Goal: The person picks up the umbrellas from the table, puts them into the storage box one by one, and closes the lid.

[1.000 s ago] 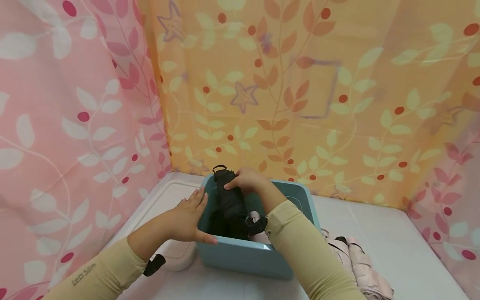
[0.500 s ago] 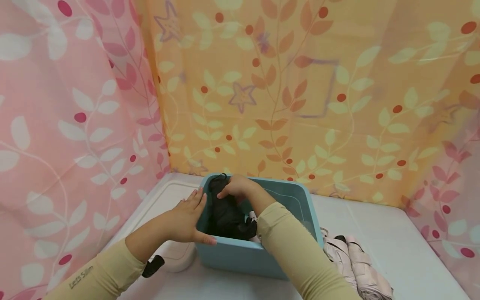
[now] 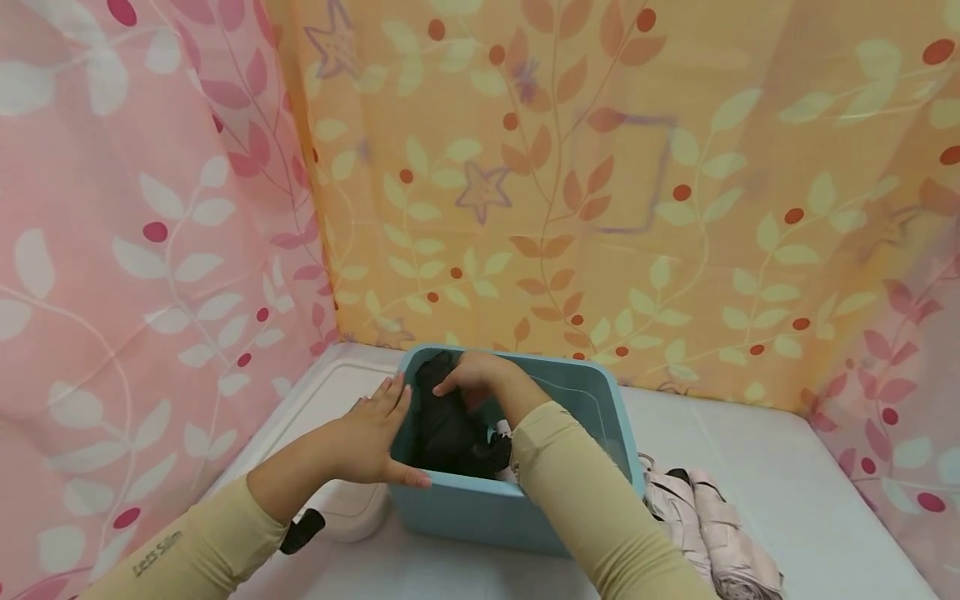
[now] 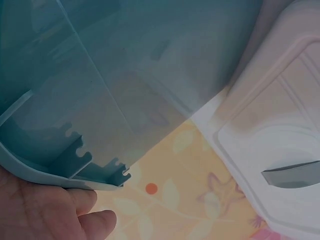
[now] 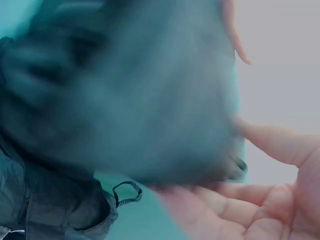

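Observation:
My right hand (image 3: 483,373) reaches down into a blue plastic bin (image 3: 517,515) and holds a black folded umbrella (image 3: 448,421). In the right wrist view this umbrella (image 5: 150,100) is large and blurred, with the thumb on one side and fingers along the other. Beneath it in the bin lies another black umbrella (image 5: 65,202) with a wrist loop. A pale pink item (image 3: 504,429) shows partly behind my right wrist. My left hand (image 3: 367,437) rests with straight, spread fingers on the bin's left rim, thumb over the front edge.
Two rolled pale pink umbrellas (image 3: 738,537) lie on the white table (image 3: 757,442) right of the bin. A white lid (image 3: 356,508) with grey handle lies at its left, partly under my left arm. Patterned curtains (image 3: 480,275) stand behind and at both sides.
My right hand has lowered the black umbrella from above the rim into the left part of the bin. My left hand has stayed on the rim.

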A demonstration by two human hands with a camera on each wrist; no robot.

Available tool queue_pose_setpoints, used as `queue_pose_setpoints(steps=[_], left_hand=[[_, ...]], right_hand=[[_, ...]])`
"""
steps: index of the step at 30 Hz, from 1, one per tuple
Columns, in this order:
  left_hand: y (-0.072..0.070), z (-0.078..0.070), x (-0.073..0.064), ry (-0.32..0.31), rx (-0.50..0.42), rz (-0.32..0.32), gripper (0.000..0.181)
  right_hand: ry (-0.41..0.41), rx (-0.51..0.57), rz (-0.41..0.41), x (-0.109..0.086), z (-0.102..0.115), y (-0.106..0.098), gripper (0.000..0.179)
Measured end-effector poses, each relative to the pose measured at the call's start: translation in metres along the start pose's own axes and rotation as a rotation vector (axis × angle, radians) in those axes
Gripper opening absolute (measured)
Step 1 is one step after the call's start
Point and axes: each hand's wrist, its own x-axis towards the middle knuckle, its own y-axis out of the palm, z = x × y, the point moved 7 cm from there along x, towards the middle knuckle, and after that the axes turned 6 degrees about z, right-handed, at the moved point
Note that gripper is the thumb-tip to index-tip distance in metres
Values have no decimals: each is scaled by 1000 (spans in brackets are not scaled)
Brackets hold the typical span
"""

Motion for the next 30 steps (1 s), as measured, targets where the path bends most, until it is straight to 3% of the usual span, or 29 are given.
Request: queue_pose_setpoints(steps=[5, 10, 18, 30], left_hand=[[-1, -2, -3, 12, -17, 2, 126], [-1, -1, -3, 6, -17, 2, 126], [-2, 0, -3, 3, -13, -6, 126], [-1, -2, -3, 5, -18, -5, 126]], right_hand=[[58, 18, 46, 2, -12, -3, 60], [58, 122, 68, -2, -14, -7, 78], [4, 243, 55, -5, -14, -13, 81], [-106, 147, 28, -21, -1, -24, 73]])
